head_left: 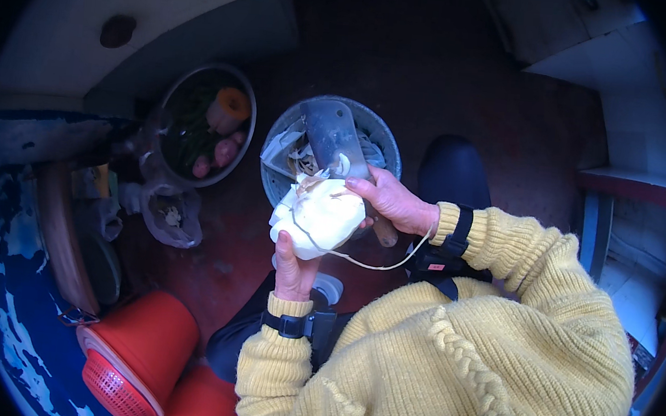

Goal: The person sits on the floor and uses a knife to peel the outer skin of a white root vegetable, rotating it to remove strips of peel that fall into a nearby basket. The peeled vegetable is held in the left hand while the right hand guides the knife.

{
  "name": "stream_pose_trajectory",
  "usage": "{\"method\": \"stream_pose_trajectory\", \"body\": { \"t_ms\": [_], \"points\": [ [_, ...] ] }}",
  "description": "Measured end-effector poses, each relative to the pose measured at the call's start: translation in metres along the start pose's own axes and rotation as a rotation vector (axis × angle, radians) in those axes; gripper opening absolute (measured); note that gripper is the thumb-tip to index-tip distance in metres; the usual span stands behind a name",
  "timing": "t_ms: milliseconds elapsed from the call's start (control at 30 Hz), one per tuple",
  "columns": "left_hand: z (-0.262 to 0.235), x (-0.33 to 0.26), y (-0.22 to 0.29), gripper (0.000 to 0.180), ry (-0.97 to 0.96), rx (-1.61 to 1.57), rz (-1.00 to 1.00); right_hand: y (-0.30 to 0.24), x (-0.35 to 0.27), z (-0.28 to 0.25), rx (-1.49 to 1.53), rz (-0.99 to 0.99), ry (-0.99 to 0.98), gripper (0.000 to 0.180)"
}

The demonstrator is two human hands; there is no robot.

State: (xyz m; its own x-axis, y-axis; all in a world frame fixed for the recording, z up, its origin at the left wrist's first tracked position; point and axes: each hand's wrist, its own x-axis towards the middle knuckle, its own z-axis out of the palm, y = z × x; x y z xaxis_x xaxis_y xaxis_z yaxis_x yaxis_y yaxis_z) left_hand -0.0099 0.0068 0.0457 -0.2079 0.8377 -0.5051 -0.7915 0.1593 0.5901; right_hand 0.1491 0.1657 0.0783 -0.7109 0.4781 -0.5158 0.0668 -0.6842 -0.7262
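A large, pale, peeled vegetable (320,221), probably a root though its exact kind is unclear, is held between my hands over a bucket. My left hand (294,272) grips it from the near side, thumb up along its edge. The cleaver (332,133) is in my right hand (398,203), its broad blade pointing away and its wooden handle end showing below the palm. My right thumb lies against the vegetable's right side. A thin pale strand (371,267) curves from the vegetable toward my right wrist. The bucket (396,146) below holds peelings and scraps.
Left of the bucket stands a bowl (252,114) of greens with an orange cut piece and pinkish roots. Nearer is a clear plastic bag (180,230) with scraps. Red plastic buckets (155,335) and a red basket (117,390) are at the lower left. White cabinets (169,3) border the floor.
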Motion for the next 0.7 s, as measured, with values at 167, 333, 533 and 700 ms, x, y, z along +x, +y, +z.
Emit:
{"method": "stream_pose_trajectory", "body": {
  "t_ms": [167,333,533,700],
  "points": [
    [0.008,-0.001,0.008,0.093,-0.066,-0.19,-0.126,-0.009,-0.007,-0.002,-0.259,-0.084,-0.009,0.053],
    [0.008,0.002,0.008,0.075,-0.004,-0.34,-0.188,-0.012,-0.006,-0.015,-0.881,-0.419,0.139,0.032],
    [-0.007,0.01,0.002,0.061,0.327,-0.271,-0.036,-0.007,-0.034,-0.012,-1.146,-0.585,0.083,0.026],
    [-0.017,0.01,-0.004,0.067,0.184,-0.258,0.057,-0.002,-0.036,-0.002,-1.342,-0.589,0.025,0.022]
  ]
}}
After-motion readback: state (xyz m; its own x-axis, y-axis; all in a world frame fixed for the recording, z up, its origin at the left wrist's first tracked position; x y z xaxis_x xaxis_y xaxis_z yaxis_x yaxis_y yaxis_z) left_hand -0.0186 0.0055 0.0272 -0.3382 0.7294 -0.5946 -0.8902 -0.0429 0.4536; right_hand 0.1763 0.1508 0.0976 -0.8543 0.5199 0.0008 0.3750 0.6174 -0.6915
